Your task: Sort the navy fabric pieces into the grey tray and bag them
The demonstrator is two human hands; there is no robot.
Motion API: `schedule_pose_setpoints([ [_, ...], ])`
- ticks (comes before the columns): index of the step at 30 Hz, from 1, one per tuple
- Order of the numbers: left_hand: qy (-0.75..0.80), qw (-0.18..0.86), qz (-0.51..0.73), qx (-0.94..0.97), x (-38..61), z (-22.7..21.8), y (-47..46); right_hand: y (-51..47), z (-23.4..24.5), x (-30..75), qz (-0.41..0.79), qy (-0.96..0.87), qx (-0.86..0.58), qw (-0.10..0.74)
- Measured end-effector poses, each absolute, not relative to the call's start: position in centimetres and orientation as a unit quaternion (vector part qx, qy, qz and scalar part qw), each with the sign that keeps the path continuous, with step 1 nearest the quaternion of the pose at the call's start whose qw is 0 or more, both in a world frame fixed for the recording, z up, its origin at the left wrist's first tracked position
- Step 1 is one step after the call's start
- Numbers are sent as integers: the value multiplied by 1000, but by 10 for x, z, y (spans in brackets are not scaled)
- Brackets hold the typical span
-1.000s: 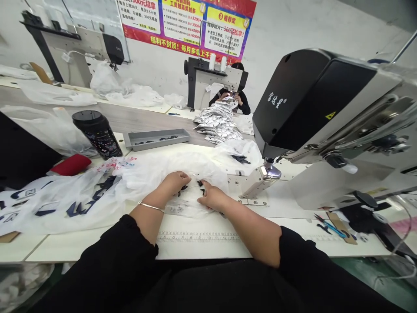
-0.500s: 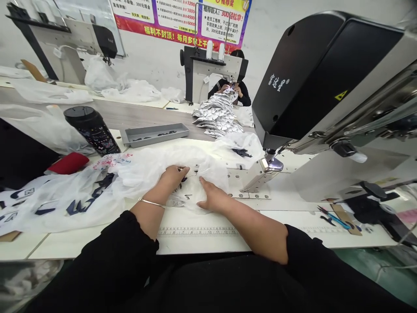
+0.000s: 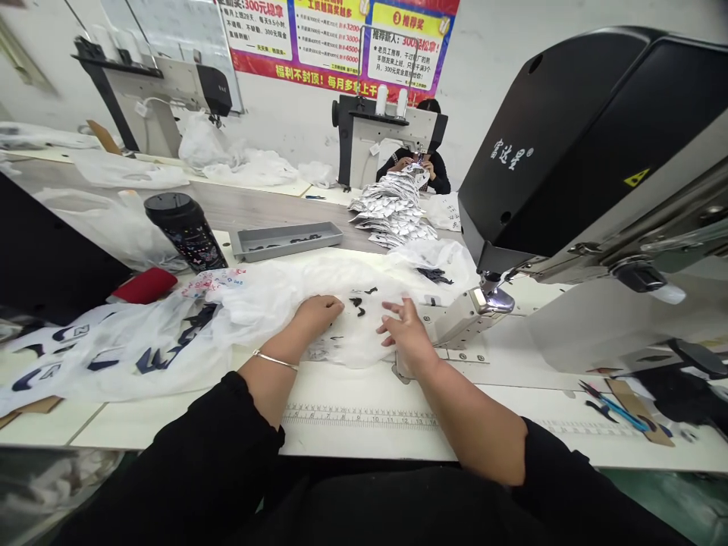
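A thin white plastic bag (image 3: 273, 288) lies spread across the sewing table in front of me. Its right part is under both hands, with a few small black cut pieces (image 3: 357, 303) showing between them. My left hand (image 3: 319, 315) rests on the bag with its fingers curled closed and pressed together on the plastic; the fingertips are partly hidden. At the bag's right edge, my right hand (image 3: 406, 334) is raised a little with its fingers spread, holding nothing. Dark blue cut pieces (image 3: 153, 360) show through the bag's left part.
A post-bed sewing machine (image 3: 569, 152) overhangs on the right, its post (image 3: 463, 322) beside my right hand. Behind the bag stand a black tumbler (image 3: 185, 231) and a grey tray (image 3: 287, 241). Scissors (image 3: 617, 409) lie at right. A co-worker (image 3: 437, 171) sits opposite behind stacked pieces (image 3: 392, 208).
My right hand has moved off the bag to the right and its fingers have spread. More black pieces show between the hands. The view has shifted slightly.
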State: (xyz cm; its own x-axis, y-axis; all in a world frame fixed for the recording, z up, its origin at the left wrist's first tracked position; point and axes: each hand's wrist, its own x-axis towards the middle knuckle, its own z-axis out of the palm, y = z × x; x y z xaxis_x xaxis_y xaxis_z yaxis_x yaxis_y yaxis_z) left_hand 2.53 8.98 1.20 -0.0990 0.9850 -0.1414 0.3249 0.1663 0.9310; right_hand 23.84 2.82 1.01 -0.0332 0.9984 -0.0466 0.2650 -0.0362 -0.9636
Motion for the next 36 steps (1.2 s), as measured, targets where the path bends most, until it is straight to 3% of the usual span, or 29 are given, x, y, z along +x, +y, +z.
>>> schedule_pose_setpoints([
  [4,668,332,265,611,30,16,88,33,19,249,409,-514,-533,533],
  [10,676,254,202,661,31,15,89,37,23,262,238,-600,-576,501],
  [13,670,238,227,666,32,18,88,40,25,263,229,-620,-614,431],
  [18,671,232,283,645,31,22,90,46,18,257,235,-698,-657,163],
  [20,668,226,310,637,28,22,90,48,14,254,226,-710,-653,140],
  [25,659,201,369,624,22,24,88,39,21,252,204,-712,-645,190],
  [34,716,140,416,543,5,22,96,-27,82,274,97,-725,-496,469],
  [36,718,150,409,543,2,19,98,-38,82,283,95,-723,-475,493],
])
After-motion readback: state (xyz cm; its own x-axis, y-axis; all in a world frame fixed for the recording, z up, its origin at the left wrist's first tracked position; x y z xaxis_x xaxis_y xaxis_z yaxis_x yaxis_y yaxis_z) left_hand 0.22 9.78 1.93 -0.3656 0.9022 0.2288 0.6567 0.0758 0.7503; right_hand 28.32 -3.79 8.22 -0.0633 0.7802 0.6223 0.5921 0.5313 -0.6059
